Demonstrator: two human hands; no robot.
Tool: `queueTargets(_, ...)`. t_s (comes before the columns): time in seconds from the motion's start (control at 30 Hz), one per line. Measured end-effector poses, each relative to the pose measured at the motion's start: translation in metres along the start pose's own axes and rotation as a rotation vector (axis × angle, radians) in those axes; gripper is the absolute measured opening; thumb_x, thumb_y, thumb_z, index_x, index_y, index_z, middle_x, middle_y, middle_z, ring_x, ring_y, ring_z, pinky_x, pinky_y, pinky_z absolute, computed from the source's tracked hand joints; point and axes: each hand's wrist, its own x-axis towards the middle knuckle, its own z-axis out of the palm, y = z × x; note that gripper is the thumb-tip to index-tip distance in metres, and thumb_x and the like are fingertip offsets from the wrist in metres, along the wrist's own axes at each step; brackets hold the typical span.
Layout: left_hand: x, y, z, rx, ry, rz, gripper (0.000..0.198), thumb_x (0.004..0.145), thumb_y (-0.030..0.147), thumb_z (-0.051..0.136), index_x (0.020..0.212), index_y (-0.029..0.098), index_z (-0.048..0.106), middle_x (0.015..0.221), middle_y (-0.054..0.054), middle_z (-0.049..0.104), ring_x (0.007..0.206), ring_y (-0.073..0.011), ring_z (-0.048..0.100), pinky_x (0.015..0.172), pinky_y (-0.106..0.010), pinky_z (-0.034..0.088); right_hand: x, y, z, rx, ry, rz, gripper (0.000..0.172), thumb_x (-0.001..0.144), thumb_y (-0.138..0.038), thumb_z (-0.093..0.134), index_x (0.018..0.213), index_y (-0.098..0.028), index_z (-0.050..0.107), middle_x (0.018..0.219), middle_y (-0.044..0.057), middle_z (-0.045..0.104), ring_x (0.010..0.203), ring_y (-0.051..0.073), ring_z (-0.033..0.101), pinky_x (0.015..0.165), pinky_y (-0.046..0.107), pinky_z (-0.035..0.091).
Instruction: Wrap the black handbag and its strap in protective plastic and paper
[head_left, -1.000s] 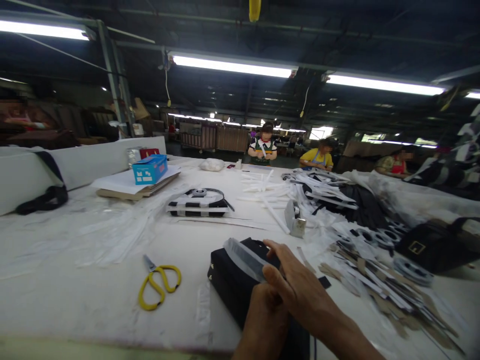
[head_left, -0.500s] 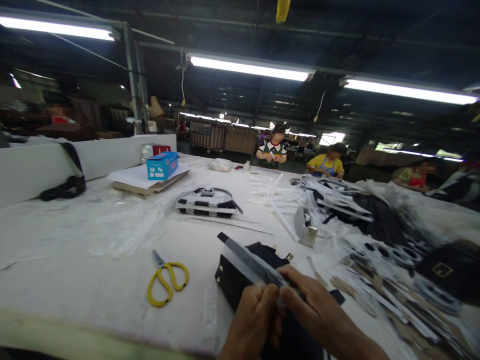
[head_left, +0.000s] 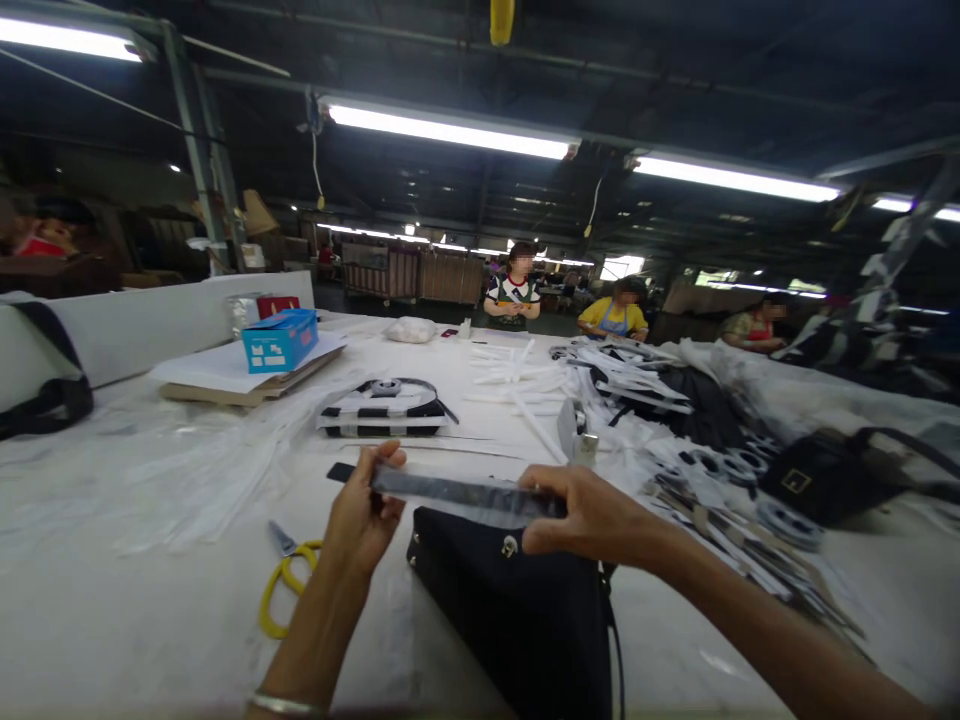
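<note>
A black strap wrapped in clear plastic film (head_left: 457,492) stretches level between my hands. My left hand (head_left: 369,505) pinches it near its bare black left end. At the other end, my right hand (head_left: 574,508) is closed round the strap, fingers behind and thumb in front. Directly below lies a black bag (head_left: 517,610) with a small metal fitting near its top edge and studs at its left corner. Part of the bag's top is hidden by the strap and my right hand. Yellow-handled scissors (head_left: 285,575) rest left of the bag, partly behind my left forearm.
A black-and-white strap bundle (head_left: 384,410) lies farther back on the white table (head_left: 202,620). A blue box (head_left: 281,340) stands on stacked boards at left. White strips, cardboard scraps and another black bag (head_left: 817,475) crowd the right. Several people work beyond the table.
My hands have moved apart, the left one going left and up. The wrapped strap has swung from slanting to level above the bag. The view has turned right.
</note>
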Motion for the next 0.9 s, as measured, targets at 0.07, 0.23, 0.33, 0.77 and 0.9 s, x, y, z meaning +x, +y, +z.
queueTargets(0.07, 0.012, 0.021, 0.012, 0.003, -0.011, 0.050, 0.030, 0.100, 0.035, 0.042, 0.101, 0.014, 0.065, 0.068, -0.003, 0.064, 0.033, -0.0032, 0.034, 0.027, -0.013, 0.026, 0.013, 0.001, -0.016, -0.279, 0.060, 0.013, 0.056, 0.068, -0.053, 0.078, 0.115, -0.026, 0.065, 0.089, 0.003, 0.070, 0.083, 0.023, 0.062, 0.070, 0.028, 0.041)
queueTargets(0.23, 0.049, 0.056, 0.032, 0.183, -0.080, 0.168, 0.049, 0.102, 0.038, 0.027, 0.096, 0.009, 0.066, 0.074, -0.010, 0.069, 0.035, -0.0067, 0.042, 0.029, -0.016, 0.032, 0.041, 0.040, -0.045, -0.535, 0.147, 0.093, 0.026, 0.092, -0.030, 0.051, 0.113, -0.024, 0.065, 0.097, 0.008, 0.072, 0.092, 0.027, 0.065, 0.076, 0.032, 0.041)
queueTargets(0.33, 0.070, 0.055, 0.033, 0.314, -0.149, 0.071, 0.055, 0.102, 0.040, 0.023, 0.100, 0.006, 0.067, 0.080, -0.014, 0.071, 0.039, -0.0104, 0.051, 0.031, -0.019, 0.038, 0.044, 0.075, -0.042, -0.477, 0.138, 0.180, 0.027, 0.093, -0.027, 0.047, 0.113, -0.019, 0.064, 0.103, 0.011, 0.071, 0.095, 0.027, 0.065, 0.080, 0.035, 0.044)
queueTargets(0.77, 0.092, 0.018, 0.141, 0.373, -0.438, -0.012, 0.058, 0.101, 0.046, 0.029, 0.103, 0.004, 0.070, 0.096, -0.019, 0.072, 0.046, -0.0101, 0.057, 0.042, -0.021, 0.048, 0.147, 0.025, -0.001, 0.042, 0.448, 0.016, 0.085, 0.079, -0.040, 0.067, 0.151, -0.019, 0.026, 0.145, 0.012, 0.048, 0.126, 0.027, 0.049, 0.103, 0.039, 0.040)
queueTargets(0.9, 0.099, 0.018, 0.161, 0.570, -0.489, 0.125, 0.065, 0.099, 0.055, 0.027, 0.105, 0.008, 0.072, 0.099, -0.020, 0.072, 0.041, -0.0101, 0.052, 0.031, -0.019, 0.032, 0.170, 0.037, -0.012, 0.029, 0.407, 0.158, 0.027, 0.093, -0.032, 0.046, 0.110, -0.020, 0.064, 0.090, 0.005, 0.069, 0.083, 0.019, 0.061, 0.075, 0.030, 0.044)
